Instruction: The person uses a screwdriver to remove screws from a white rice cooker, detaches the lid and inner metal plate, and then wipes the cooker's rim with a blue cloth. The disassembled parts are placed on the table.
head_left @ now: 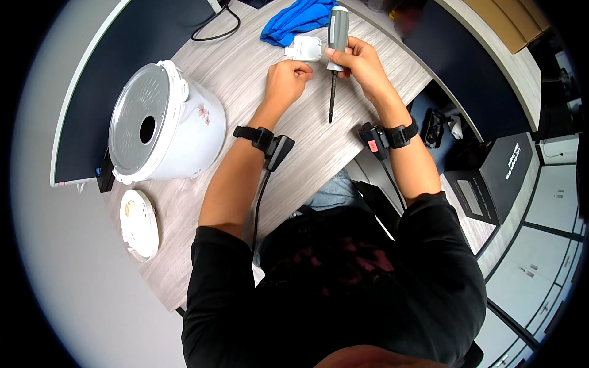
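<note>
My right hand (366,66) is closed around the grey handle of a screwdriver (338,30), whose dark shaft points down toward me over the table. My left hand (287,83) is curled with thumb and fingers pressed together; anything small between them is hidden. Just beyond its fingers lies a small white plastic part (307,48) with a shallow recess. A white rice cooker body (199,122) with a flower print lies tipped on its side at the left. Its grey vented base, with a dark round hole, faces left.
A round white cover (140,226) lies near the left table edge. A blue cloth (297,21) is bunched at the far side, with a black cable (236,24) left of it. Dark partitions (485,80) border the wooden table (307,159). A black box (491,181) stands at the right.
</note>
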`<state>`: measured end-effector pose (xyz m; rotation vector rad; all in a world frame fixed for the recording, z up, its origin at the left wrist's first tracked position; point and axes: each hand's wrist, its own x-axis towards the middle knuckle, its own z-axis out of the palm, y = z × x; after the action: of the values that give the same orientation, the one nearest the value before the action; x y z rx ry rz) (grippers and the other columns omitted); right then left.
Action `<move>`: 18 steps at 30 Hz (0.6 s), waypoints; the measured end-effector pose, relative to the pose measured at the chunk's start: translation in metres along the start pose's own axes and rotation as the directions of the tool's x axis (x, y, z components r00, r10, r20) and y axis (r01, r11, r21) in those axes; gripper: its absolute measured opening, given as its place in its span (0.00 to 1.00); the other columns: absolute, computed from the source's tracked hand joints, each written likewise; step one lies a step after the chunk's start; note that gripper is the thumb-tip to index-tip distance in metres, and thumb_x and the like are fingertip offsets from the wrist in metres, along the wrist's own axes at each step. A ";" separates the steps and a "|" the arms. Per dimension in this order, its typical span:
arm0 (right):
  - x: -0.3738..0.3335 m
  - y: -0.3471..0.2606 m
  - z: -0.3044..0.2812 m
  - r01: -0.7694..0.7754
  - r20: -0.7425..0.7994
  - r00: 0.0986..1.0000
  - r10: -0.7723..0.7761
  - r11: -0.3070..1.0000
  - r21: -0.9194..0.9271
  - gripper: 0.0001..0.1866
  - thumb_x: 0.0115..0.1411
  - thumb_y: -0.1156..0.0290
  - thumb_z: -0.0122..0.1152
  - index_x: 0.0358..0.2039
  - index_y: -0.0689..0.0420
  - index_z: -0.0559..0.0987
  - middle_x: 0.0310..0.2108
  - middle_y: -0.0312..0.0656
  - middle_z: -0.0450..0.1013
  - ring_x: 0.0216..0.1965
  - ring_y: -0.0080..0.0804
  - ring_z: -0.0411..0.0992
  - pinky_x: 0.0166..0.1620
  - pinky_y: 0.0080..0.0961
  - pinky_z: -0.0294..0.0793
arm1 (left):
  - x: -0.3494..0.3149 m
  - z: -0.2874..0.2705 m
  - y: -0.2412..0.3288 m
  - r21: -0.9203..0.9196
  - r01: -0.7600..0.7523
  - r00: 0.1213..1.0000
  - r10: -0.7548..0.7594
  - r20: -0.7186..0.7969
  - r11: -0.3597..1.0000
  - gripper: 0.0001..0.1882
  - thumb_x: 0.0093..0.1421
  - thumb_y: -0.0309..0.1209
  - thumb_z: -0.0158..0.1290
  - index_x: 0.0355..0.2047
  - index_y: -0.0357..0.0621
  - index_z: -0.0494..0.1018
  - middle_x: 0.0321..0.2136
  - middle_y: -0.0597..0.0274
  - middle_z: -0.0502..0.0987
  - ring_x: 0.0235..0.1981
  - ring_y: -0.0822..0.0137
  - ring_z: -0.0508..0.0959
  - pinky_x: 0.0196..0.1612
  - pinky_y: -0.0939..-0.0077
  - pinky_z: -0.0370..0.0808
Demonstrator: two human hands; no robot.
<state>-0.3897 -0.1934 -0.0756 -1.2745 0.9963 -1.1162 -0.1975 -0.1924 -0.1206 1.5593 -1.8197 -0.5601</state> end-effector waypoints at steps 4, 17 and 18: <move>-0.003 -0.002 -0.001 -0.030 -0.022 0.999 0.031 0.999 0.033 0.14 0.57 0.66 0.71 0.39 0.61 0.79 0.23 0.29 0.72 0.23 0.15 0.66 0.27 0.15 0.67 | 0.004 0.006 -0.006 0.082 -0.015 0.999 0.017 -0.030 0.997 0.08 0.51 0.26 0.67 0.34 0.44 0.86 0.32 0.60 0.81 0.29 0.68 0.79 0.37 0.73 0.76; -0.005 -0.025 0.045 0.251 0.234 0.942 -0.240 0.968 -0.017 0.14 0.61 0.63 0.68 0.43 0.58 0.81 0.32 0.34 0.79 0.31 0.17 0.70 0.33 0.19 0.65 | -0.103 -0.099 0.028 -0.051 -0.191 0.964 0.198 0.179 0.980 0.19 0.56 0.30 0.64 0.49 0.45 0.78 0.37 0.57 0.79 0.39 0.60 0.78 0.45 0.67 0.75; -0.009 -0.035 0.059 0.285 0.278 0.922 -0.268 0.958 -0.023 0.15 0.61 0.63 0.67 0.43 0.58 0.81 0.33 0.35 0.79 0.32 0.18 0.70 0.33 0.19 0.65 | -0.118 -0.110 0.032 -0.070 -0.229 0.955 0.238 0.177 0.971 0.18 0.56 0.31 0.64 0.48 0.44 0.78 0.36 0.57 0.79 0.39 0.58 0.79 0.44 0.66 0.76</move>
<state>-0.3366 -0.1720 -0.0375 -1.6095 0.6618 -1.0888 -0.1328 -0.0599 -0.0473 1.2710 -2.0779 -0.6480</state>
